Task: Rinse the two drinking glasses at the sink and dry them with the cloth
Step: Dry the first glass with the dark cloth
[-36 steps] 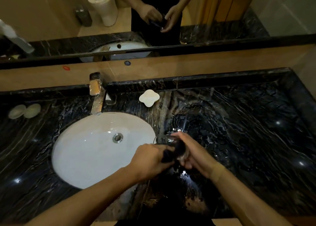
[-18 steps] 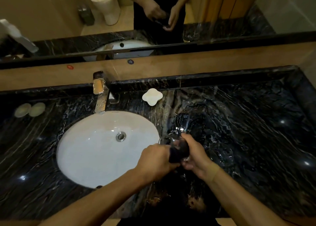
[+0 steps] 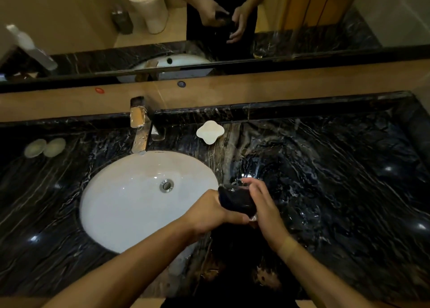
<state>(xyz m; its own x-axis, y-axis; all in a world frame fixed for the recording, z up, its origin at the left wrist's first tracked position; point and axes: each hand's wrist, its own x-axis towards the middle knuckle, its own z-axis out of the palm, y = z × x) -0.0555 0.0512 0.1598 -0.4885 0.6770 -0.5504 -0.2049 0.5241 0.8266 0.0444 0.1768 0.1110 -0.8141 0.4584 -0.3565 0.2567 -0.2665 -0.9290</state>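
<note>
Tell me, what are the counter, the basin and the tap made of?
Counter: looks like polished black marble, with white veins and glossy light spots. Basin: smooth white glazed ceramic, probably, given its even sheen. Tap: shiny metal, likely chrome-plated, since it mirrors its surroundings.

Dark cloth [image 3: 236, 201] bunched around one drinking glass [image 3: 253, 217], held just right of the sink [image 3: 130, 205] rim, above the counter. Only a sliver of clear glass shows at the cloth's lower right edge. Glass lies tilted, roughly sideways. Second glass hard to make out against the dark marble.
</note>
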